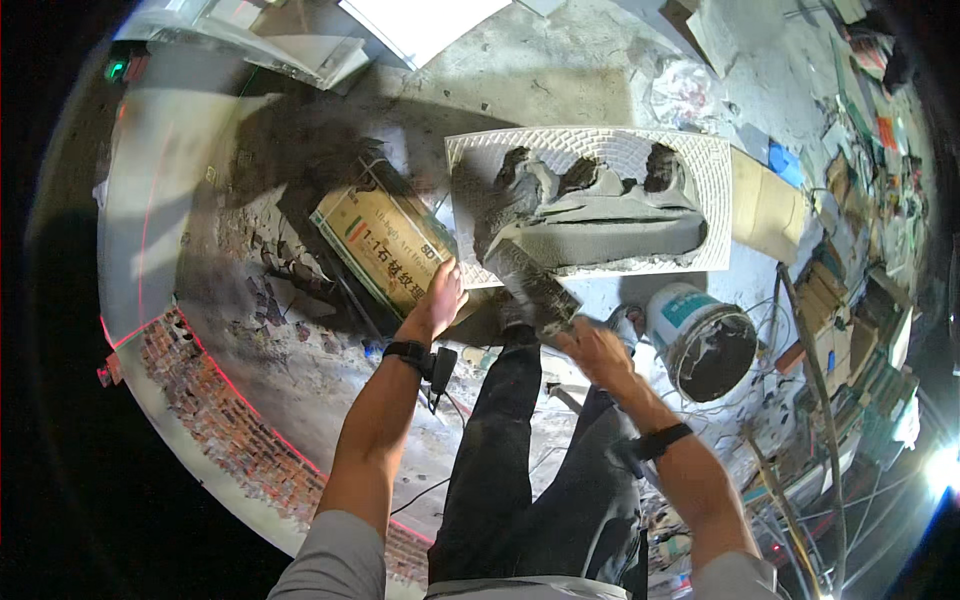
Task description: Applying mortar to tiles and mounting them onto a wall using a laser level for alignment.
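My right hand (597,352) is closed around the handle of a rectangular plastering trowel (532,284), whose blade is coated with grey mortar. The blade's far end reaches the near edge of a pale tile (712,225) with a ridged back. Thick grey mortar (620,225) is heaped on the tile, smoothed along its near side and lumpy along the far side. My left hand (440,300) is loosely curled beside the tile's near left corner, over the edge of a printed tan cardboard box (385,245). Nothing shows in its fingers.
A white bucket (700,340) with dark grey mortar inside tilts by my right foot. Brown cardboard (768,208) lies right of the tile. Boards, poles (815,370) and debris crowd the right side. A red laser line (255,410) runs along the left, near a brick-like strip (215,390).
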The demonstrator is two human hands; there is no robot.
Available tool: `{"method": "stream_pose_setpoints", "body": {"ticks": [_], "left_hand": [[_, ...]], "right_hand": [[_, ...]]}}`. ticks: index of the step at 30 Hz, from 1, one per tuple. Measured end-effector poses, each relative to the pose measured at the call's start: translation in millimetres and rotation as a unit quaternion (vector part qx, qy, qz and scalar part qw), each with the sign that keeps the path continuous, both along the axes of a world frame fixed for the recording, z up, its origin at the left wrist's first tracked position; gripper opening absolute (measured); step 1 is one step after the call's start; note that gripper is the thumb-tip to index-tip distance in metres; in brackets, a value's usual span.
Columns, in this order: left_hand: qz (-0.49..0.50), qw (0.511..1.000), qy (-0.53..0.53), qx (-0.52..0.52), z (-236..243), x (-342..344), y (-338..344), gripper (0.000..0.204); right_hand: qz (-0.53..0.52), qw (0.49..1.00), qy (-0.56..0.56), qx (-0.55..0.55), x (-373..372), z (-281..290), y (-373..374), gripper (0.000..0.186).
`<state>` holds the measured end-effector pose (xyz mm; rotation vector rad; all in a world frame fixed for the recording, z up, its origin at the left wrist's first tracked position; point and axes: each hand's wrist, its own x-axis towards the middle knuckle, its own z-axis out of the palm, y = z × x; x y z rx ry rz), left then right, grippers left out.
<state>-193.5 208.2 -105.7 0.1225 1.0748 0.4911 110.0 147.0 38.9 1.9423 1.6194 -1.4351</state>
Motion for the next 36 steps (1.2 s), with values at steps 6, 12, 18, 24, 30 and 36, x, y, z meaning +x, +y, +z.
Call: {"method": "stream_pose_setpoints", "body": {"ticks": [6,12,18,24,30,36], "left_hand": [[-0.065,0.997,0.045,0.006,-8,7,-1,0.077],[-0.055,0.997,0.048,0.024,-4,8,1,0.088],[-0.017,1.000,0.019,-0.001,-1,6,-2,0.091],[-0.009,0.999,0.041,-0.013,-16,8,-2,0.091],[-0.018,0.999,0.033,0.005,-14,5,-8,0.093],[-0.005,0.999,0.044,-0.011,1,8,-2,0.092]], "right_hand": [[0.193,0.947,-0.150,0.207,67,-20,75,0.024],[-0.374,0.908,0.175,-0.073,28,39,35,0.033],[-0.498,0.806,0.280,-0.157,-37,-14,105,0.040],[-0.138,0.975,0.121,-0.124,-21,4,94,0.041],[0.294,0.936,-0.058,0.186,2,27,164,0.029],[0.139,0.986,-0.064,0.060,-18,3,203,0.037]]}}
